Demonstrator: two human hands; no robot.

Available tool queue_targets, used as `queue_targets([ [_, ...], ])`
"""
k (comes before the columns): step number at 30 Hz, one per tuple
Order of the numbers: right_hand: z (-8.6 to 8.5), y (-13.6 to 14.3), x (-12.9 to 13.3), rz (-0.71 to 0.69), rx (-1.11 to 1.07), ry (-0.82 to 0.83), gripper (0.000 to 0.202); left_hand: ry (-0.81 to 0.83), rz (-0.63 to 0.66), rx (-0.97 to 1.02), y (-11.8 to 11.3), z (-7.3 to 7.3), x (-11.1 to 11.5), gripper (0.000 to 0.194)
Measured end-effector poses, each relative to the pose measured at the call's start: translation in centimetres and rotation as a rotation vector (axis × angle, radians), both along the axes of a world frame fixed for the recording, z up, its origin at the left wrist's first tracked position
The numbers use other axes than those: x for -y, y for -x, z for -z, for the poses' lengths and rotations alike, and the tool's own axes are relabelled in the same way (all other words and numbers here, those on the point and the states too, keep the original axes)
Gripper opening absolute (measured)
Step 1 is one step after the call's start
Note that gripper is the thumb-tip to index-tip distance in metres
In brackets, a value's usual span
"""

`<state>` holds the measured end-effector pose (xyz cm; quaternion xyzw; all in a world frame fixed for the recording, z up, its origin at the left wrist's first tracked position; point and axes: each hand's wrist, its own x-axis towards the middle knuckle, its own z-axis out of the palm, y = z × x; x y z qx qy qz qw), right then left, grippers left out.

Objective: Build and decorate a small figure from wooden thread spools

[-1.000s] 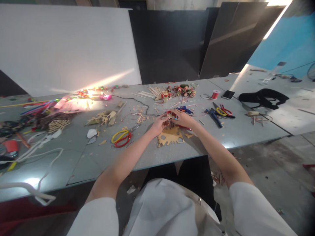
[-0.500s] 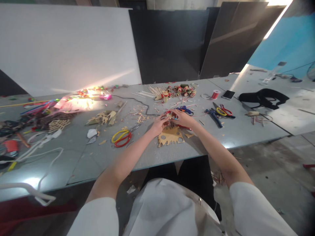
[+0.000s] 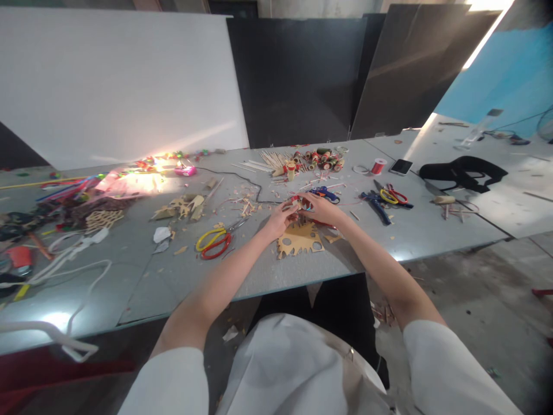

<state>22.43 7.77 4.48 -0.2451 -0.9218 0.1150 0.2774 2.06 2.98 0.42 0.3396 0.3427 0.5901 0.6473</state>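
Note:
My left hand (image 3: pixel 281 218) and my right hand (image 3: pixel 320 208) meet over the middle of the table, fingers curled in around one small red-and-tan piece (image 3: pixel 296 202). Most of that piece is hidden by the fingers, so its kind does not show. Just below the hands lies a tan cut-out sheet (image 3: pixel 299 241) with round holes and a jagged edge. A blue glue gun (image 3: pixel 325 194) lies right behind my right hand. To the left of my left hand rest scissors (image 3: pixel 215 241) with one yellow and one red handle.
Bundled sticks (image 3: pixel 275 158) and small red-and-green rolls (image 3: pixel 324 158) lie at the back. On the right are a red spool (image 3: pixel 378 166), a phone (image 3: pixel 401 166), blue pliers (image 3: pixel 377 207) and more scissors (image 3: pixel 391 195). White cables (image 3: pixel 82 248) and lit clutter fill the left.

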Motion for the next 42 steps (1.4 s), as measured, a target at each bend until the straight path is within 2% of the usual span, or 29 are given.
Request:
queue_targets([
  [20,0.20,-0.11,-0.22,0.001,-0.013,-0.001,0.062,0.014,0.005,-0.038,0.16,0.23,-0.10,0.027],
  [33,-0.13,-0.02,0.13,-0.001,-0.009,0.004,0.060,0.008,0.026,-0.037,0.16,-0.43,0.61,0.026],
  [42,-0.02,0.06,0.16,0.008,0.005,-0.018,0.060,0.000,0.037,-0.033,0.21,-0.45,0.58,0.036],
])
